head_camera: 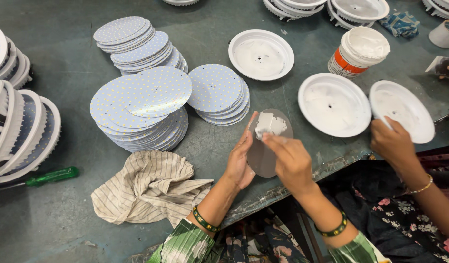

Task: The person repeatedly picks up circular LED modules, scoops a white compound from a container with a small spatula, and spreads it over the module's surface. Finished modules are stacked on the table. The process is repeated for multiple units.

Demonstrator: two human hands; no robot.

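The left hand (pixel 240 160) cups the edge of a round grey disc (pixel 263 156), fingers wrapped behind its left rim and thumb side toward the person, so the plate stands tilted just above the near edge of the green worktable (pixel 63 214). The right hand (pixel 290 163) is not gripping; its fingertips (pixel 268 139) press into a blob of white paste (pixel 271 125) on the disc's upper face. The disc looks thin, stiff and light, best held by the bare rim, since the pasted face is likely slick and would smear. Left of the grip lies a striped cloth (pixel 149 187), with a green-handled screwdriver (pixel 51 176) beyond it. Right of the grip, another person's hand (pixel 392 143) touches a white round housing (pixel 405 114). Farther off stand stacks of dotted LED boards (pixel 141 104), more white housings (pixel 334 103) and an open paste tub (pixel 359 52).
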